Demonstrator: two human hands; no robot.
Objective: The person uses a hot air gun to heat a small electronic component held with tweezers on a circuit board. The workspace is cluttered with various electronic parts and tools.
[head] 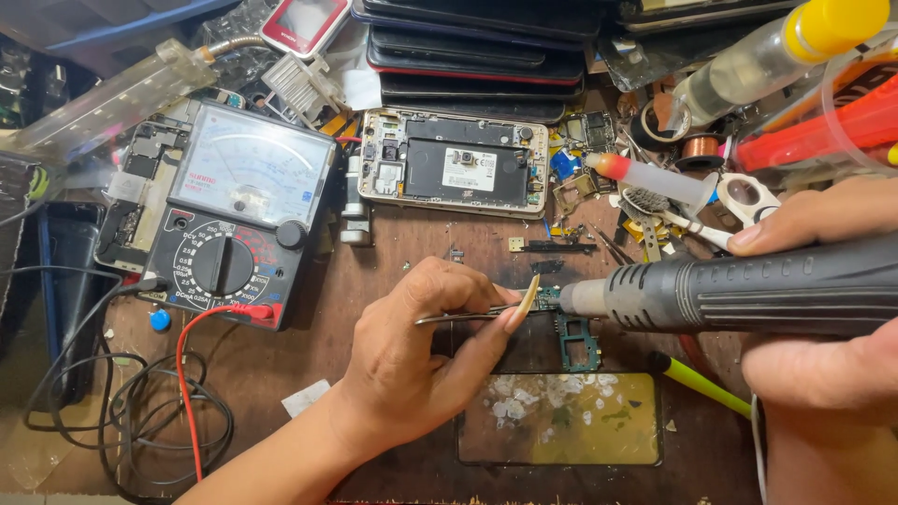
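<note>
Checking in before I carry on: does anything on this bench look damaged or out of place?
Yes. The dark glass panel at the near bench edge is blotched with white flaky residue. The gold-framed phone lies backless, its insides exposed. Loose small parts litter the brown wooden bench.

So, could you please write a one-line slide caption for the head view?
Left hand holds tweezers to a small circuit board while the right hand aims a hot-air tool at it.

Left hand [412, 346] pinching, right hand [823, 309] gripping
</note>
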